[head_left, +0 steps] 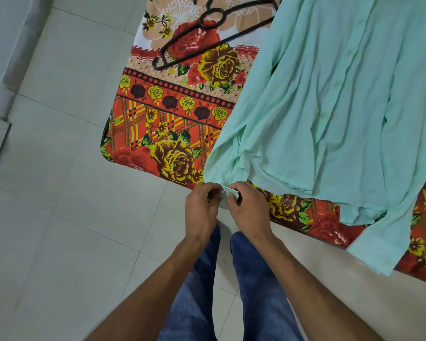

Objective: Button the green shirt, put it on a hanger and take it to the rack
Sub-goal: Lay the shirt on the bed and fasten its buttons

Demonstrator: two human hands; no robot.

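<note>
A mint green shirt (330, 107) lies spread front-up on a bed with a floral cover (167, 124). One long sleeve runs down to the bed's near edge, and its cuff hangs just over that edge. My left hand (201, 210) and my right hand (247, 207) both pinch this cuff between fingers and thumbs, close together. The cuff is mostly hidden by my fingers. The other sleeve (384, 244) hangs over the edge at the lower right. A black hanger (207, 38) lies on the cover beyond the shirt's left side, apart from both hands.
Pale floor tiles (67, 193) spread to the left of the bed and under me. My legs in blue jeans (253, 291) stand at the bed's near edge. A grey wall base runs along the far left.
</note>
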